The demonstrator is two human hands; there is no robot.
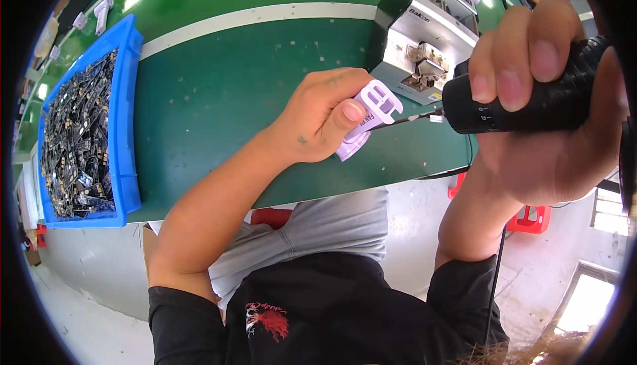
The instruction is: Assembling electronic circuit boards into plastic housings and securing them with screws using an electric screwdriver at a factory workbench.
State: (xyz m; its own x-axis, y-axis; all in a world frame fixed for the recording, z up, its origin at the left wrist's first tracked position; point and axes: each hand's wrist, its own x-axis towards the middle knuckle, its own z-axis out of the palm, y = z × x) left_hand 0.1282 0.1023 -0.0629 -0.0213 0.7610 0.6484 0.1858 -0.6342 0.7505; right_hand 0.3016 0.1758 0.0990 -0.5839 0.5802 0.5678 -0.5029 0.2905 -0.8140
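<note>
Work on a lilac plastic housing (364,127) looks under way, the remainder unclear, as the left hand (324,109) pinches it between fingers above the green surface (225,86) and the right hand's (537,159) fingers wrap a black electric screwdriver (524,103), its bit (413,119) apparently meeting the housing.

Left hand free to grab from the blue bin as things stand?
Probably not: left hand is holding the lavender plastic part, and the black electric screwdriver points at it. The blue bin itself is open-topped, though.
</note>
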